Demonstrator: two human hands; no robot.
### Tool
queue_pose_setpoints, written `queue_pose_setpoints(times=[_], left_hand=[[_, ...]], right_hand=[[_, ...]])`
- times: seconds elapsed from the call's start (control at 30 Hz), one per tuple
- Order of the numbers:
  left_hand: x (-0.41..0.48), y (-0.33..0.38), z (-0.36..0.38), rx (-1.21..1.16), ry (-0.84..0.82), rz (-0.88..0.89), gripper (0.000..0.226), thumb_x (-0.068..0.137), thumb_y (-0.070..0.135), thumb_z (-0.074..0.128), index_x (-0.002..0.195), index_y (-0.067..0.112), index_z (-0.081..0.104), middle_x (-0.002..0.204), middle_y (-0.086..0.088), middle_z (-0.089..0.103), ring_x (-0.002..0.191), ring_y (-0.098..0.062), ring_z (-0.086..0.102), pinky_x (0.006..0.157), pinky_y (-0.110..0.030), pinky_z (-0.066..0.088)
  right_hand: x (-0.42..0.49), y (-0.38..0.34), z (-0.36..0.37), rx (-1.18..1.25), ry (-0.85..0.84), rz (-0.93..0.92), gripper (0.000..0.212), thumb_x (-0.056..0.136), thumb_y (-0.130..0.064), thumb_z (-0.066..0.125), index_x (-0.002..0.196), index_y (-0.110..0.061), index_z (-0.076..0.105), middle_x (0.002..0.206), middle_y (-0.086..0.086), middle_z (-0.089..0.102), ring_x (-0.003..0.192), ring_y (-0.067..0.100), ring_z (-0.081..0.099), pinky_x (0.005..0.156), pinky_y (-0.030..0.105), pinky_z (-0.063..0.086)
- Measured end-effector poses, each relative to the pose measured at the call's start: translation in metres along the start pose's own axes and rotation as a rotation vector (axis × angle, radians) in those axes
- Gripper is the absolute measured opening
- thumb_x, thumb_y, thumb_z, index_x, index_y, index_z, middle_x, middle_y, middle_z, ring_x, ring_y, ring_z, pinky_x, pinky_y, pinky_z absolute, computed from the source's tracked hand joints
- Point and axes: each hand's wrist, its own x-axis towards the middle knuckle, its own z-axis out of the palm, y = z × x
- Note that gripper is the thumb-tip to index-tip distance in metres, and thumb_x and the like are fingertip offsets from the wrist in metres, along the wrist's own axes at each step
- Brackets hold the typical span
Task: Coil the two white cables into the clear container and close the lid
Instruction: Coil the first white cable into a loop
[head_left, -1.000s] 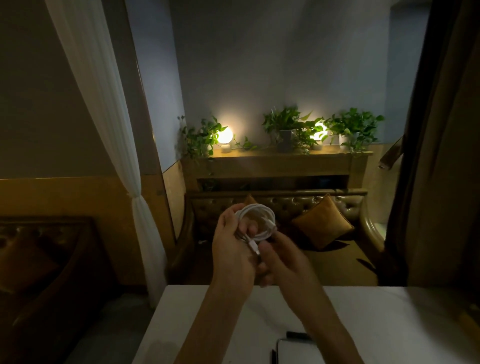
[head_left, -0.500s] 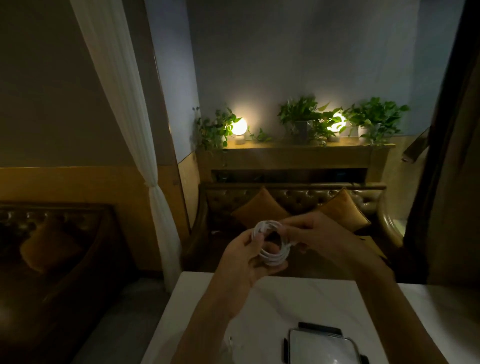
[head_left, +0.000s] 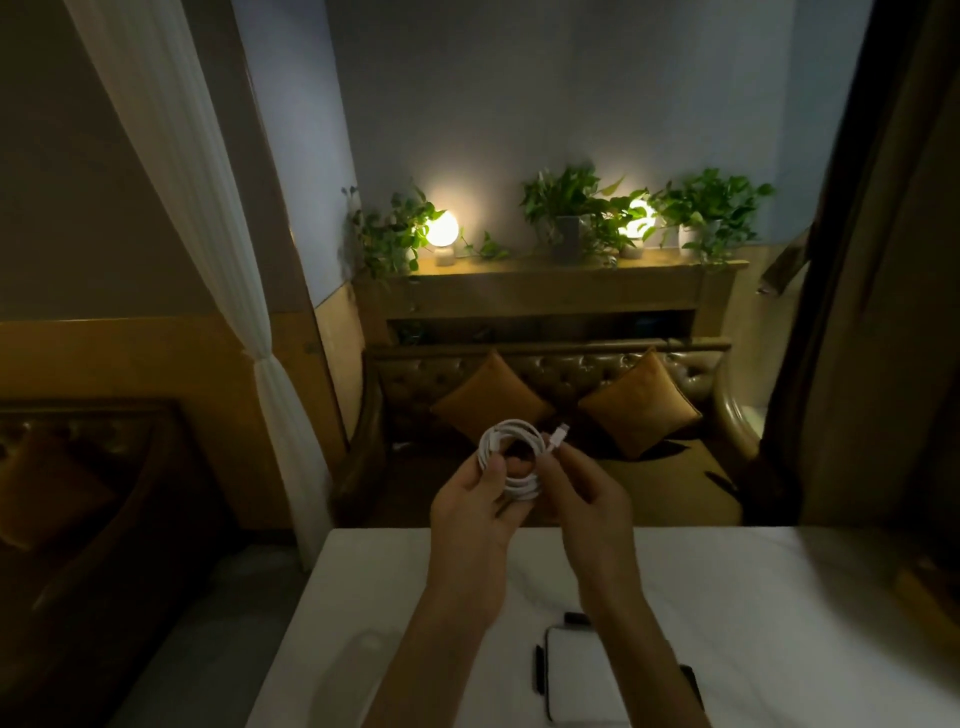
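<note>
A white cable (head_left: 511, 457), wound into a small round coil, hangs in the air just past the far edge of the white table (head_left: 779, 597). My left hand (head_left: 475, 512) grips the coil from the left, thumb across the loops. My right hand (head_left: 589, 496) pinches the cable's free end, whose plug (head_left: 560, 432) sticks up beside the coil. The clear container (head_left: 582, 675) with black latches lies on the table near me, partly hidden by my right forearm. A second cable is not visible.
Beyond the table stands a tufted leather sofa (head_left: 550, 374) with two orange cushions. Above it a wooden shelf (head_left: 545, 286) carries plants and two glowing lamps. A white curtain (head_left: 208, 260) hangs at the left, a dark one at the right.
The camera has tilted down, so more of the table and container shows. My right hand has shifted from the coil's top to its right side, and the plug end now sticks up free.
</note>
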Motion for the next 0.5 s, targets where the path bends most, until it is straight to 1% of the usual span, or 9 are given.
queue_pose_setpoints(times=[0.07, 0.1, 0.17, 0.27, 0.33, 0.4, 0.43, 0.47, 0.5], left_hand=[[0.001, -0.008, 0.001, 0.100, -0.001, 0.001, 0.025, 0.096, 0.021, 0.047, 0.111, 0.019, 0.066, 0.105, -0.005, 0.074, 0.098, -0.018, 0.071, 0.083, -0.031, 0.058], [0.001, -0.015, -0.001, 0.151, -0.002, 0.002, 0.025, 0.096, 0.021, 0.047, 0.112, 0.018, 0.066, 0.106, -0.004, 0.074, 0.099, -0.017, 0.070, 0.083, -0.030, 0.058], [0.002, -0.033, -0.007, 0.248, -0.033, -0.028, 0.026, 0.095, 0.023, 0.050, 0.115, 0.017, 0.066, 0.108, -0.005, 0.073, 0.100, -0.017, 0.070, 0.082, -0.028, 0.058], [0.005, -0.076, -0.016, 0.382, -0.077, -0.223, 0.026, 0.094, 0.025, 0.055, 0.114, 0.014, 0.066, 0.111, -0.008, 0.071, 0.100, -0.019, 0.069, 0.087, -0.032, 0.057], [0.008, -0.114, -0.027, 0.445, -0.077, -0.408, 0.029, 0.091, 0.023, 0.058, 0.115, 0.008, 0.065, 0.114, -0.013, 0.069, 0.105, -0.024, 0.067, 0.089, -0.032, 0.054], [0.007, -0.160, -0.039, 0.463, -0.087, -0.622, 0.036, 0.090, 0.027, 0.059, 0.116, 0.002, 0.063, 0.116, -0.019, 0.066, 0.105, -0.030, 0.063, 0.088, -0.033, 0.050], [0.005, -0.182, -0.046, 0.491, -0.061, -0.705, 0.041, 0.091, 0.030, 0.057, 0.119, 0.001, 0.060, 0.117, -0.020, 0.064, 0.101, -0.029, 0.061, 0.087, -0.035, 0.049], [0.001, -0.203, -0.054, 0.560, -0.017, -0.758, 0.043, 0.093, 0.032, 0.054, 0.124, 0.002, 0.055, 0.124, -0.020, 0.059, 0.102, -0.027, 0.058, 0.087, -0.037, 0.048], [-0.004, -0.228, -0.067, 0.662, 0.047, -0.777, 0.049, 0.094, 0.032, 0.052, 0.133, 0.004, 0.046, 0.134, -0.019, 0.053, 0.108, -0.028, 0.056, 0.088, -0.038, 0.047]], right_hand=[[0.000, 0.008, -0.007, -0.023, -0.023, 0.032, 0.020, 0.094, -0.025, 0.053, 0.107, -0.027, 0.068, 0.092, -0.005, 0.074, 0.083, 0.005, 0.069, 0.066, 0.017, 0.056], [-0.002, 0.014, -0.013, -0.036, -0.073, 0.075, 0.018, 0.094, -0.026, 0.053, 0.104, -0.030, 0.068, 0.091, -0.005, 0.074, 0.082, 0.006, 0.070, 0.064, 0.017, 0.056], [-0.006, 0.027, -0.033, -0.058, -0.174, 0.189, 0.016, 0.093, -0.028, 0.056, 0.101, -0.028, 0.069, 0.093, -0.003, 0.075, 0.085, 0.009, 0.070, 0.066, 0.018, 0.057], [-0.021, 0.066, -0.070, 0.003, -0.210, 0.398, 0.021, 0.090, -0.026, 0.060, 0.108, -0.019, 0.068, 0.099, 0.002, 0.075, 0.092, 0.014, 0.071, 0.076, 0.022, 0.057], [-0.037, 0.101, -0.089, 0.090, -0.173, 0.555, 0.019, 0.090, -0.019, 0.062, 0.106, -0.011, 0.068, 0.096, 0.005, 0.076, 0.090, 0.017, 0.072, 0.079, 0.026, 0.056], [-0.061, 0.143, -0.105, 0.114, -0.085, 0.701, 0.007, 0.088, -0.011, 0.063, 0.090, -0.006, 0.069, 0.083, 0.008, 0.073, 0.076, 0.016, 0.070, 0.074, 0.026, 0.055], [-0.075, 0.167, -0.112, 0.100, -0.033, 0.775, 0.007, 0.087, -0.009, 0.064, 0.082, -0.005, 0.066, 0.077, 0.010, 0.069, 0.070, 0.016, 0.066, 0.071, 0.026, 0.054], [-0.090, 0.192, -0.118, 0.061, 0.016, 0.854, 0.009, 0.086, -0.008, 0.063, 0.077, -0.005, 0.064, 0.074, 0.014, 0.063, 0.068, 0.018, 0.062, 0.070, 0.027, 0.053], [-0.105, 0.216, -0.122, 0.013, 0.060, 0.939, 0.010, 0.086, -0.008, 0.062, 0.076, -0.004, 0.062, 0.074, 0.017, 0.058, 0.069, 0.021, 0.058, 0.070, 0.028, 0.051]])
